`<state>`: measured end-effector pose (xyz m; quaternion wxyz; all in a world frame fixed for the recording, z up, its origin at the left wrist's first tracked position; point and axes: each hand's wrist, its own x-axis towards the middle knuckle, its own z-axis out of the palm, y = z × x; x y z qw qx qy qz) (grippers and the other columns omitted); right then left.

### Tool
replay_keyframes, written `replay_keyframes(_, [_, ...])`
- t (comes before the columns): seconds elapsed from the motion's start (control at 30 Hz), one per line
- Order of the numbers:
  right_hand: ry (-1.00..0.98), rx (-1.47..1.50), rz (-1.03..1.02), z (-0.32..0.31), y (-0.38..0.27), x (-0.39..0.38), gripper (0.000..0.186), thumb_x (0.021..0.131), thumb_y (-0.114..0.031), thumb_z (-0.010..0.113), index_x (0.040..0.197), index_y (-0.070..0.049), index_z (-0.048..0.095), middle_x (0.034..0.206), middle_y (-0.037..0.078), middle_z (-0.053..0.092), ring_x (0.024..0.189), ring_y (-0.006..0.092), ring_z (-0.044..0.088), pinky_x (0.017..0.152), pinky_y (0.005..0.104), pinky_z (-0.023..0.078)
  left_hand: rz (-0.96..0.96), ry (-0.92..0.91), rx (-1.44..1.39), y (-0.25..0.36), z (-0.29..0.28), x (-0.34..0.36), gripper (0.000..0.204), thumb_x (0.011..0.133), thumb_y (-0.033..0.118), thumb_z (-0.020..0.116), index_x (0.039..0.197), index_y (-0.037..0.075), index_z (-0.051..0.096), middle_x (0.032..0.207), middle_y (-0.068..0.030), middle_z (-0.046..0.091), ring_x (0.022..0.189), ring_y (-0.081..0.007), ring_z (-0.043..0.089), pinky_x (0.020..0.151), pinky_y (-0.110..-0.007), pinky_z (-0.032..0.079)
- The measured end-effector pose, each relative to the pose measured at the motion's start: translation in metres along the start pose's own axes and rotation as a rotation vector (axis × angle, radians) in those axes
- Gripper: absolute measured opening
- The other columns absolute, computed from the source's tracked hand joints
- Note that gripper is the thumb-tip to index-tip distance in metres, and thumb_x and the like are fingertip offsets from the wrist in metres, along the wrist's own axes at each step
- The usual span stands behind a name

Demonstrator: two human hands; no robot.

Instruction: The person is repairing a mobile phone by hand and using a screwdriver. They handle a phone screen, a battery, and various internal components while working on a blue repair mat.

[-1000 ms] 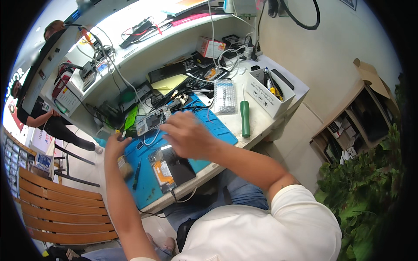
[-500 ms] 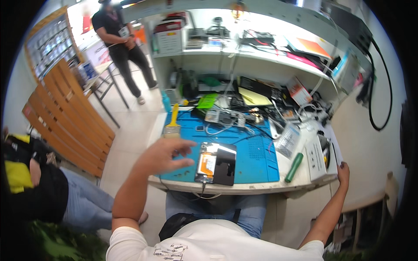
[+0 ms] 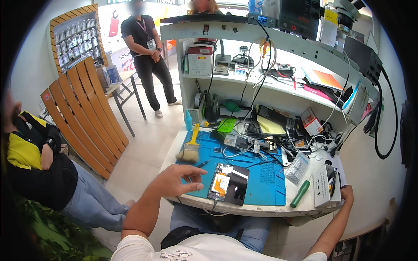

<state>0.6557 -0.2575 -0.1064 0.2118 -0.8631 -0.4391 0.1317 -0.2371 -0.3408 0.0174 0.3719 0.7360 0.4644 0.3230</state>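
My left hand (image 3: 182, 181) hovers just left of an opened phone (image 3: 221, 182), fingers apart with nothing in them. The phone's battery and inner parts are exposed, and a dark panel (image 3: 240, 187) lies along its right side. A cable (image 3: 215, 202) meets its lower end. Both lie on a blue work mat (image 3: 267, 191). Above my left hand are a yellow-handled brush (image 3: 190, 150) and a thin dark tool (image 3: 203, 163). At the table's right edge, my right hand (image 3: 347, 194) is beside an open white box (image 3: 324, 191); its fingers are mostly hidden.
A green screwdriver handle (image 3: 300, 194) and a clear bubble-wrap bag (image 3: 297, 168) lie right of the mat. Tangled cables and parts crowd the back under a shelf (image 3: 278, 83). One person (image 3: 146, 56) stands beyond the table; another (image 3: 56, 169) is at the left, near a slatted wooden panel (image 3: 87, 117).
My view has tilted up, so the table sits lower and to the right in the picture. My left hand stays beside the phone and my right hand stays at the table's right edge.
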Motion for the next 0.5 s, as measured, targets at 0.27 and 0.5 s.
replay_keyframes(0.27, [0.005,0.168,0.039,0.007,0.010,0.011,0.045,0.082,-0.008,0.085,0.117,0.015,0.069,0.093,0.021,0.079,0.074,0.0359,0.081,0.062,0.0520,0.065,0.002,0.001,-0.021,-0.012,0.010,-0.002,0.048,0.101,0.028,0.090,0.142,0.006,0.079,0.111,-0.0100,0.086,0.100,-0.0171,0.079,0.092,-0.033,0.061])
replay_keyframes(0.5, [-0.055,0.839,0.070,0.017,0.021,-0.004,0.041,0.098,-0.012,0.080,0.129,0.011,0.067,0.109,0.024,0.080,0.081,0.0343,0.080,0.074,0.0470,0.066,-0.003,0.010,-0.080,-0.018,0.012,-0.001,0.047,0.097,0.026,0.094,0.138,0.006,0.081,0.110,-0.0114,0.086,0.097,-0.0172,0.080,0.091,-0.032,0.064])
